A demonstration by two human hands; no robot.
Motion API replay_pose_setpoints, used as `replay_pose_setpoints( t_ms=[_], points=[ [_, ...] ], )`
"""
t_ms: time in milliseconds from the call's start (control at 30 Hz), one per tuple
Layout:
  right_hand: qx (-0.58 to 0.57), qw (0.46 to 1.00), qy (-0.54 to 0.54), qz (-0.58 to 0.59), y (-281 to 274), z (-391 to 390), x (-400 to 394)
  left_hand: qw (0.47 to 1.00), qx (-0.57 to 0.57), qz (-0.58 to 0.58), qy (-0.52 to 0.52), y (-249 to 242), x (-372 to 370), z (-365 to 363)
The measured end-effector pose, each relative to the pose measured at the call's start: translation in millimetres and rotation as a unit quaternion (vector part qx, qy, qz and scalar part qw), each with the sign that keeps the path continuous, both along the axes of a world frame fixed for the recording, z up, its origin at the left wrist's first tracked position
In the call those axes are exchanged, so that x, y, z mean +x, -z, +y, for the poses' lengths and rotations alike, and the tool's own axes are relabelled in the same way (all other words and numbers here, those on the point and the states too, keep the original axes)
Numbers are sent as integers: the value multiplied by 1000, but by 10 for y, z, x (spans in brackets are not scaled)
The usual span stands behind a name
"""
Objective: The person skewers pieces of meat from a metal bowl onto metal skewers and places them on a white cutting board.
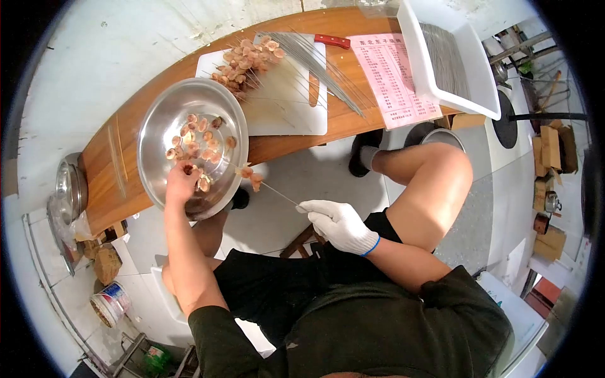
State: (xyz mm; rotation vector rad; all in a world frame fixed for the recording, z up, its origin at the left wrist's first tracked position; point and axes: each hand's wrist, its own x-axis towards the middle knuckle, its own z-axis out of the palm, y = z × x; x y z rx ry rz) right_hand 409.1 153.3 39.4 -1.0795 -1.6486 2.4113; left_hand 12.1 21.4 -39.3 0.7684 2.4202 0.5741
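My left hand (181, 183), bare, reaches into a steel bowl (151, 135) with its fingers closed on a piece of meat. Several small, round, pinkish-brown meat pieces (205, 148) lie in the bowl around it. My right hand (339, 225) wears a white knit glove and is closed around the end of a thin metal skewer (280, 194). A few threaded meat pieces (252, 179) sit toward the skewer's far end, by the bowl's rim. The fingertips of my left hand are partly hidden among the pieces.
A white cutting board (290, 116) holds a pile of loaded skewers (242, 66) and a bundle of bare skewers (315, 63). A red-handled knife (332, 41), a pink printed sheet (397, 82) and a white tray (463, 104) of skewers lie to the right on the wooden table (274, 148).
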Motion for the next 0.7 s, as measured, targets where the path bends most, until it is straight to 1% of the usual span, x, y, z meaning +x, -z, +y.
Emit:
replay_pose_setpoints(
  t_ms=[33, 133, 233, 267, 333, 433, 533, 567, 600, 667, 700],
  points=[
    [1, 1000, -1, -2, 2, 5, 8, 1000, -9, -9, 0, -98, 60, 55],
    [1, 1000, 6, -4, 9, 15, 22, 992, 29, 89, 80, -60, 73, 97],
    [-3, 1000, 21, 1, 27, 27, -1, 992, 49, 66, 96, 123, -76, 163],
    [-2, 1000, 20, -3, 26, 37, -8, 994, 53, 59, 78, 182, -106, 167],
    [-5, 1000, 19, -7, 21, 55, -15, 996, 61, 44, 41, 87, -22, 272],
    [-17, 1000, 20, -10, 45, 62, -16, 992, -31, 124, 18, -165, 123, 559],
    [-18, 999, 26, -12, 105, 56, -14, 994, -1, 105, -12, -283, 219, 755],
    [-13, 999, 29, -14, 102, 62, -19, 992, -14, 126, -3, -380, 287, 824],
    [-8, 999, 31, -15, 96, 70, -25, 987, 3, 159, -5, -291, 228, 820],
    [-1, 999, 32, -18, 74, 84, -29, 973, 39, 225, -10, 60, -41, 729],
    [3, 999, 32, -19, 68, 92, -31, 975, 72, 204, -52, 182, -202, 661]
  ],
)
